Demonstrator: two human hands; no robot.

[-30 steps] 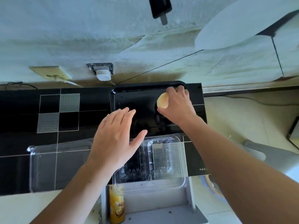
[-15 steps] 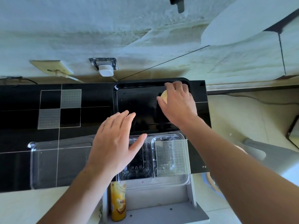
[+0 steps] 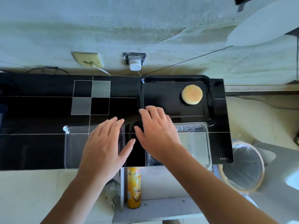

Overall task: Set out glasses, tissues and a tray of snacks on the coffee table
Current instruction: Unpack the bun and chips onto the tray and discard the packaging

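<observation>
A black tray (image 3: pixel 161 101) lies at the far right of the glossy black coffee table (image 3: pixel 40 123). One round yellow cake (image 3: pixel 192 94) sits flat in the tray's right half. My right hand (image 3: pixel 157 131) hovers empty over the tray's near left corner, fingers spread. My left hand (image 3: pixel 105 146) is open just left of it, above the table's near edge. A clear plastic snack box (image 3: pixel 194 143) stands open under and right of my right hand, with its clear lid (image 3: pixel 72 147) lying to the left.
A yellow crisp can (image 3: pixel 134 186) stands on a grey shelf (image 3: pixel 161 207) below the table edge. A lined waste bin (image 3: pixel 242 167) is on the floor at right. Wall sockets with a white plug (image 3: pixel 135 66) sit behind the table.
My right hand set the cake down in the tray, let go and pulled back toward the near left corner. My left hand stayed open in much the same place.
</observation>
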